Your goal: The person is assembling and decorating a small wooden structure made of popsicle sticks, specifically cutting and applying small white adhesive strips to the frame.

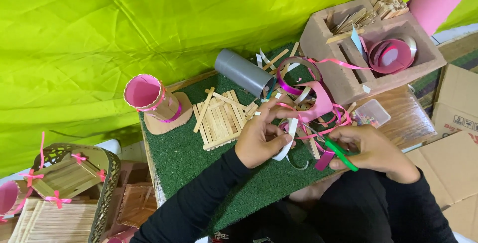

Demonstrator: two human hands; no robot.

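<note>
My left hand (261, 136) pinches a white strip (290, 136) of paper or ribbon over the green turf mat (184, 156). My right hand (371, 148) grips green-handled scissors (339, 154) whose blades point toward the strip. Between and behind the hands lies a tangle of pink ribbon (318, 118) and pink paper pieces. A raft of craft sticks (219, 118) lies flat on the mat just left of my left hand.
A pink-lined tube on a cardboard base (154, 101) stands at the mat's left. A grey tube (241, 71) lies behind. A brown compartment box (368, 49) holds sticks and ribbon rolls. A small clear bead box (372, 112) sits nearby. Stick-built crafts (64, 178) stand lower left.
</note>
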